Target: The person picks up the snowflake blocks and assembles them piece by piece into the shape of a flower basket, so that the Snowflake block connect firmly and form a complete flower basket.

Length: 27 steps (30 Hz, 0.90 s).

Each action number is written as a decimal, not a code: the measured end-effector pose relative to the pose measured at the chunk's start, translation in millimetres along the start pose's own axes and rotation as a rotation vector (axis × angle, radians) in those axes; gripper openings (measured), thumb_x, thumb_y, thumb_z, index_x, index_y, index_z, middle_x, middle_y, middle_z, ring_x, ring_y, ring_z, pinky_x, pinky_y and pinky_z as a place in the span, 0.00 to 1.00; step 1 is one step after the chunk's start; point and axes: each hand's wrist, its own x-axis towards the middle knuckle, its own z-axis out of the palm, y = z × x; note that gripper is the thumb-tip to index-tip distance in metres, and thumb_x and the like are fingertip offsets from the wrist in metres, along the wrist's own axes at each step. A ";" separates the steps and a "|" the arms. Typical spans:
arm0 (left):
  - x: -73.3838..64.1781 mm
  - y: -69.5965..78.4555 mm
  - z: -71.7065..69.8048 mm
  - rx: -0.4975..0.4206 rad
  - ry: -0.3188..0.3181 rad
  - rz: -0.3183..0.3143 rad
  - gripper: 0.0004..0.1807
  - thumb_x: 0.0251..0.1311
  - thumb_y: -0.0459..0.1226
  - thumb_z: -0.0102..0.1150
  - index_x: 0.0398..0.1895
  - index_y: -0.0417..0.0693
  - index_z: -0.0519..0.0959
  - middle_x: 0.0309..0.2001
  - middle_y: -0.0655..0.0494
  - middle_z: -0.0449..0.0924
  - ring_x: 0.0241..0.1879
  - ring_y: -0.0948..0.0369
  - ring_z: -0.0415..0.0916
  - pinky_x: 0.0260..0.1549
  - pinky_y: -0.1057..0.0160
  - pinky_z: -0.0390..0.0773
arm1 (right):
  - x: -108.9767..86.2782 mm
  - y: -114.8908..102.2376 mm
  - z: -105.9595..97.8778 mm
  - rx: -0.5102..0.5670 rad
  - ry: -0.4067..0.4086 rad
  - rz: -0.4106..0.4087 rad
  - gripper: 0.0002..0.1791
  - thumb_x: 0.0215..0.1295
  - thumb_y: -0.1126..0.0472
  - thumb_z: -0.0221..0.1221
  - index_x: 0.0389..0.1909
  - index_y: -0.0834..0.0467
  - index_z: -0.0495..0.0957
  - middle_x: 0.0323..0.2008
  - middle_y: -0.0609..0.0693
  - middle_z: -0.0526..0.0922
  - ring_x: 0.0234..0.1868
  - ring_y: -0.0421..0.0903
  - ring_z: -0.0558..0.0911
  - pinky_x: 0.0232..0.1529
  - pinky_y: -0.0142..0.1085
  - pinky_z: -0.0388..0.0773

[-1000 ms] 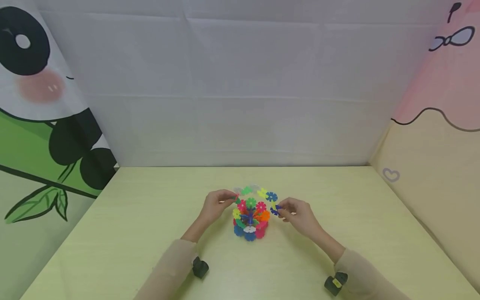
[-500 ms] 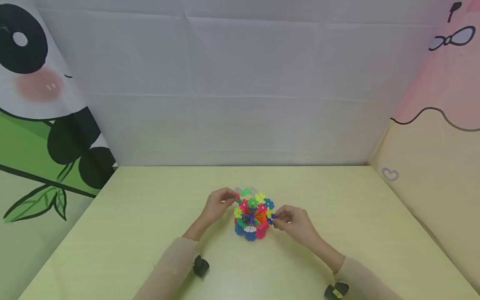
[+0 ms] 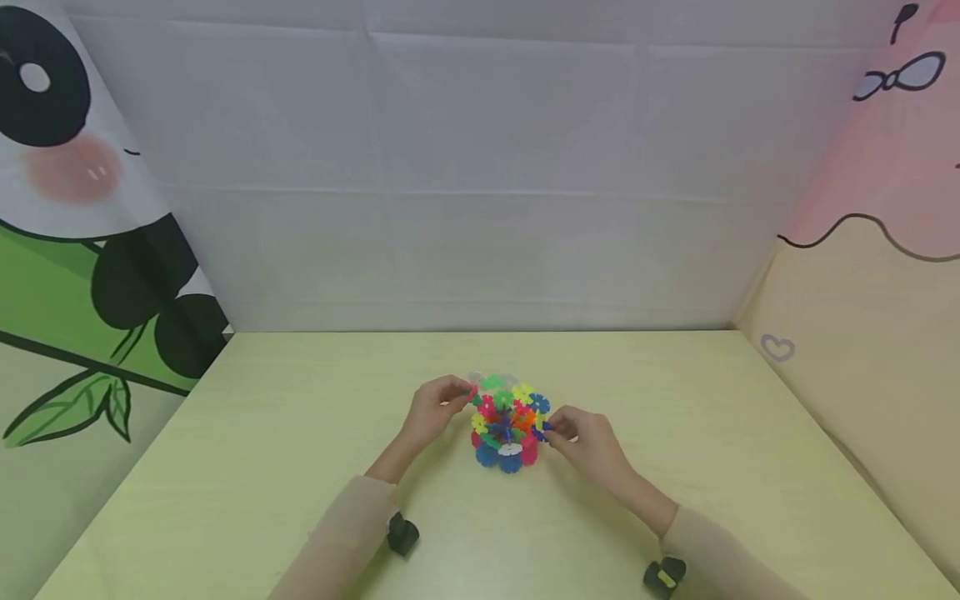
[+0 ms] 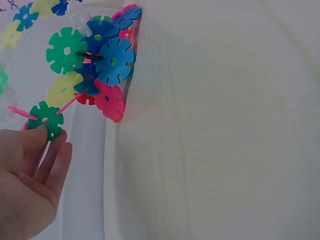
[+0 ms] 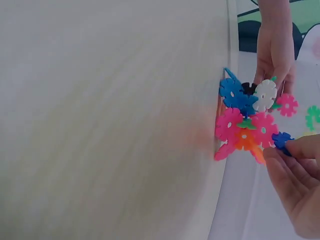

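Observation:
A many-coloured cluster of interlocking plastic snowflake discs [image 3: 506, 429] stands mid-table between the hands in the head view. From it a curved chain of discs [image 3: 522, 392] arches over the far side. My left hand [image 3: 435, 408] is at the chain's left end; in the left wrist view its thumb and fingers pinch a green snowflake disc [image 4: 46, 119] joined to pink discs on either side. My right hand [image 3: 592, 442] is at the cluster's right side, pinching a dark blue snowflake disc [image 5: 283, 140] close against the pink and orange discs [image 5: 245, 139].
The pale wooden table [image 3: 262, 467] spreads around the cluster. Behind it hangs a creased white cloth [image 3: 480, 183], with cartoon-printed panels [image 3: 862, 350] at both sides. Dark wrist devices [image 3: 402, 533] are worn over the beige sleeves [image 3: 337, 542].
My right hand has moved left and slightly down with the blue disc, bringing the chain's right end to the cluster. The cluster has shifted slightly right. My left hand has barely moved.

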 end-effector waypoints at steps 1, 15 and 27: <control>-0.7 -1.0 -0.2 0.000 0.005 0.005 0.06 0.53 0.27 0.58 0.35 0.39 0.80 0.37 0.47 0.82 0.38 0.53 0.79 0.36 0.61 0.80 | 4.4 3.2 -1.5 -0.032 0.014 -0.004 0.04 0.52 0.69 0.62 0.28 0.60 0.78 0.25 0.47 0.82 0.25 0.39 0.80 0.28 0.28 0.77; -0.8 -1.5 -1.1 0.040 0.083 0.035 0.05 0.49 0.27 0.62 0.31 0.39 0.81 0.34 0.47 0.83 0.36 0.54 0.81 0.37 0.63 0.80 | 37.8 24.0 -3.9 -0.159 -0.006 -0.034 0.03 0.54 0.68 0.61 0.30 0.60 0.78 0.29 0.50 0.83 0.31 0.44 0.82 0.34 0.35 0.80; -0.2 -0.8 -0.2 -0.018 0.076 -0.011 0.05 0.52 0.26 0.59 0.33 0.37 0.79 0.35 0.44 0.82 0.38 0.51 0.80 0.34 0.62 0.81 | 42.7 23.8 1.7 -0.186 0.028 -0.007 0.02 0.54 0.69 0.61 0.29 0.62 0.77 0.27 0.50 0.83 0.28 0.43 0.81 0.33 0.34 0.79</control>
